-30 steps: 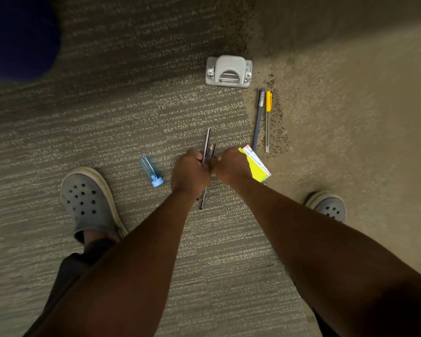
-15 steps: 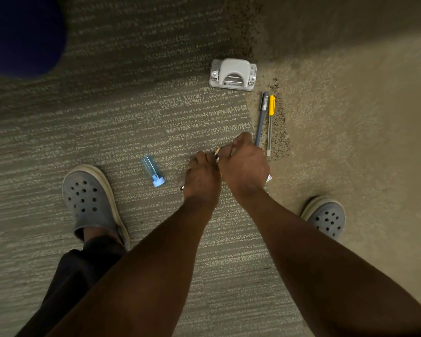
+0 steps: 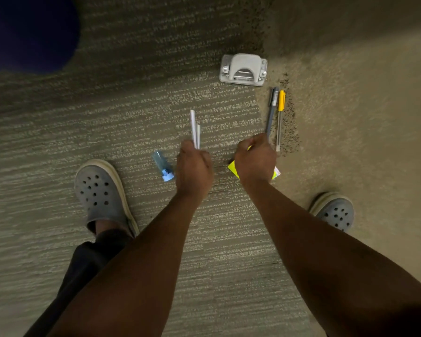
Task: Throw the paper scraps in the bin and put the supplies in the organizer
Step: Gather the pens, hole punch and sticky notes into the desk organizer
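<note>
My left hand [image 3: 193, 166] is shut on two thin pale pens [image 3: 195, 130] that stick up out of the fist. My right hand [image 3: 254, 159] hovers curled over a yellow sticky-note pad [image 3: 232, 167] on the carpet. Its fingertips sit at the lower end of a grey pen [image 3: 272, 110], and whether they grip it is hidden. A yellow-capped pen [image 3: 280, 117] lies right beside the grey one. Beyond them sits a grey hole punch [image 3: 243, 69]. A small blue tube-shaped item [image 3: 162, 165] lies just left of my left hand.
Everything lies on a carpeted floor. My feet in grey perforated clogs stand at the left [image 3: 100, 193] and the right [image 3: 336, 212]. A dark blue rounded object [image 3: 22, 32] fills the top left corner. Dark specks dot the carpet around the two pens.
The hands were joined over the thin pens; they have separated. The left hand now holds the pale pens upright, and the right hand has moved right toward the grey pen.
</note>
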Demonstrator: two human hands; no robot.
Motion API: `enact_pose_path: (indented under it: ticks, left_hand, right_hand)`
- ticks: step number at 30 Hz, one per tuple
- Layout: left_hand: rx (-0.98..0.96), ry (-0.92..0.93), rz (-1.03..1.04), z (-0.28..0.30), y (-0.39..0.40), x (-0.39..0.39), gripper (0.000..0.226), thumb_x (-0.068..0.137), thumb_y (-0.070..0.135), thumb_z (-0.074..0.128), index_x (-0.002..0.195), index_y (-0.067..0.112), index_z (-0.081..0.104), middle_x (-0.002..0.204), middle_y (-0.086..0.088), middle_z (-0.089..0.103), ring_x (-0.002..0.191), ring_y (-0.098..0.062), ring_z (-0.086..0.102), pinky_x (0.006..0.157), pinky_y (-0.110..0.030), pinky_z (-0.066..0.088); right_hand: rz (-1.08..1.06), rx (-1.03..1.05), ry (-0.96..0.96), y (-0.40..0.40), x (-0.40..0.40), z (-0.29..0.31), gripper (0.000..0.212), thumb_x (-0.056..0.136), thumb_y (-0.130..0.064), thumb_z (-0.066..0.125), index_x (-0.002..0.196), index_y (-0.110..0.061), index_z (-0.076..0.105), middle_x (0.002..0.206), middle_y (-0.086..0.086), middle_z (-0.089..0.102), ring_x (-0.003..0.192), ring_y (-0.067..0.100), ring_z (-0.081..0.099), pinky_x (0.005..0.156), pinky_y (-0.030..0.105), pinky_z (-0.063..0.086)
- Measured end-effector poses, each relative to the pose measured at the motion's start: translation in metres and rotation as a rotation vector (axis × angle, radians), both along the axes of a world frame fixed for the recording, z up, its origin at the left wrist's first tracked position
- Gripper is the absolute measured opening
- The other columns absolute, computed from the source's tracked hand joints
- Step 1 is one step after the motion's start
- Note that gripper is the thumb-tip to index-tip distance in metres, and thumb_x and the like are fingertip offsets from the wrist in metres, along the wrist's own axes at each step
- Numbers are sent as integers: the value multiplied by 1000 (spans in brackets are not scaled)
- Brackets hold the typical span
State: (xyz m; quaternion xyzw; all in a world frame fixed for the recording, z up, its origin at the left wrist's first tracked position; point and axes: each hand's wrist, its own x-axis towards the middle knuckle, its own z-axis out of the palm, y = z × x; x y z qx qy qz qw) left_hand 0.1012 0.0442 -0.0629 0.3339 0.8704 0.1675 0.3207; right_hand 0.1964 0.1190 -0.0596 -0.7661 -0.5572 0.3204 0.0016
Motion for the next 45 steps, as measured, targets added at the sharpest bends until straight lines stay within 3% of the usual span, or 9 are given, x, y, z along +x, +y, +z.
enact_pose_path:
  ticks: [4, 9, 14, 19, 29, 33, 36, 42, 45]
  left_hand:
    - [26, -135, 267, 18, -17, -49, 6, 100, 10, 34, 95, 10, 31, 65, -3, 42, 52, -18, 45, 50, -35, 37]
    - [-37, -166, 351, 36, -38, -89, 8, 101, 18, 37, 95, 13, 35, 78, -21, 50, 64, -30, 51, 63, -51, 49]
    - [4, -301, 420, 53, -42, -104, 17, 101, 35, 38, 88, 24, 37, 72, -4, 47, 59, -19, 42, 58, -38, 39]
    - [48, -543, 578, 81, -34, -112, 20, 102, 31, 40, 83, 31, 45, 53, 13, 42, 40, -5, 34, 39, -17, 30]
    - [76, -697, 763, 140, -37, -94, 17, 103, 28, 38, 96, 25, 53, 46, 14, 43, 36, 0, 34, 35, -17, 27]
    - [81, -739, 775, 127, -42, -93, 20, 105, 28, 36, 95, 21, 52, 46, 12, 42, 36, -2, 32, 35, -15, 26]
    - [77, -771, 739, 125, -47, -95, 20, 105, 24, 35, 95, 21, 51, 46, 12, 42, 35, -3, 31, 35, -14, 25]
    - [51, -678, 614, 166, -51, -96, 23, 104, 29, 35, 96, 21, 55, 48, 10, 39, 35, -4, 28, 37, -16, 24]
    - [53, -658, 541, 210, -43, -97, 27, 102, 37, 38, 96, 18, 56, 48, 8, 40, 36, -6, 29, 37, -17, 25]
  right_hand:
    - [455, -129, 162, -42, -36, -5, 18, 90, -29, 52, 93, -11, 54, 94, 17, 64, 90, 36, 62, 65, 35, 40]
    - [823, -214, 48, -82, -84, -13, 47, 87, -48, 56, 117, -13, 47, 116, 13, 58, 108, 31, 54, 81, 39, 47]
    - [802, -216, -19, -91, -99, -16, 36, 90, -27, 50, 122, -11, 47, 120, 13, 57, 110, 30, 52, 85, 39, 48]
    - [738, -190, 61, -73, -79, 8, 33, 85, -26, 55, 111, -8, 52, 108, 15, 62, 101, 33, 57, 79, 36, 47]
    - [830, -263, 58, -78, -67, 15, 56, 85, -33, 65, 131, -19, 37, 126, 8, 46, 114, 28, 49, 89, 40, 50]
    - [867, -131, 8, -85, -89, -12, 33, 93, -17, 47, 126, -17, 43, 121, 13, 50, 110, 32, 52, 82, 42, 50]
    - [783, -117, 62, -84, -86, -14, 30, 88, -14, 49, 119, -14, 47, 115, 14, 53, 103, 35, 55, 78, 41, 50]
    - [537, -227, 305, -70, -53, 67, 23, 77, -19, 67, 95, -9, 58, 93, 14, 59, 83, 33, 59, 68, 33, 42]
    - [529, -329, 413, -57, -34, 136, 14, 73, -20, 73, 80, -17, 62, 75, -3, 61, 73, 20, 60, 64, 26, 38]
